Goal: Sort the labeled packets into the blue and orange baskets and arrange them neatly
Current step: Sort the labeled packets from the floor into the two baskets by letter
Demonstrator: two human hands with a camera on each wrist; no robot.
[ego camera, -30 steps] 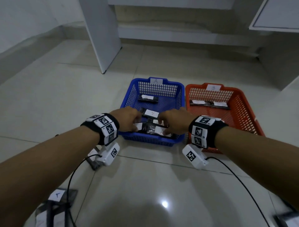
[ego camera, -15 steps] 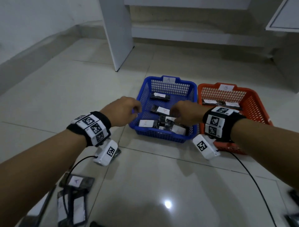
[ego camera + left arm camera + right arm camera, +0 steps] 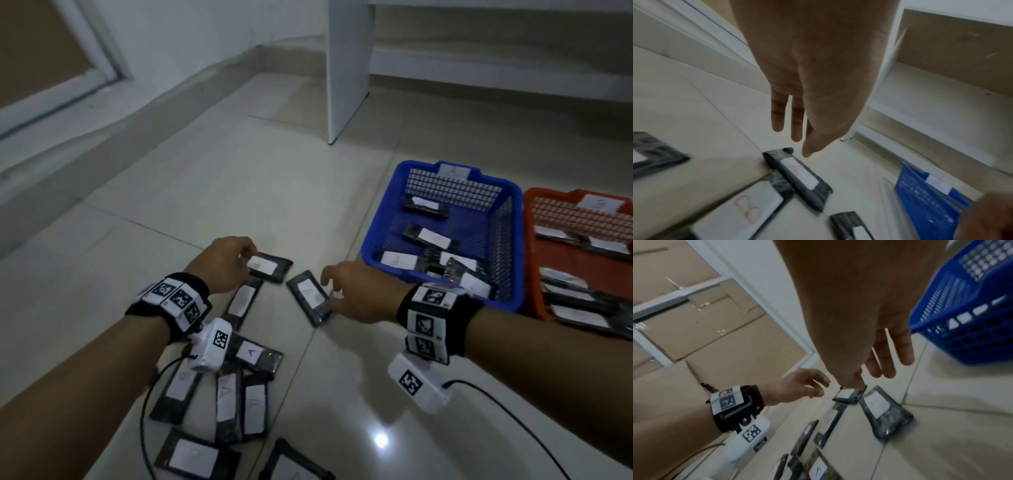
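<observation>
Several black packets with white A or B labels lie scattered on the tiled floor point(image 3: 239, 394). My left hand point(image 3: 248, 255) hovers with relaxed fingers over the farthest packet point(image 3: 270, 269), labeled A in the left wrist view point(image 3: 800, 176), and holds nothing. My right hand point(image 3: 329, 289) reaches with spread fingers over a tilted packet point(image 3: 308, 296) point(image 3: 878, 407), not gripping it. To the right stands the blue basket point(image 3: 380, 219), tagged A, with several packets inside. Beside it is the orange basket point(image 3: 529, 240), also holding packets.
A white cabinet panel point(image 3: 346, 68) stands on the floor beyond the baskets. Along the left runs a wall skirting point(image 3: 102, 144), with cardboard boxes behind a glazed frame point(image 3: 715, 337). Camera cables point(image 3: 507, 411) trail from both wrists across the tiles.
Both hands have left the blue basket and moved left and down to the loose packets on the floor. The head view swung left, bringing the pile into sight.
</observation>
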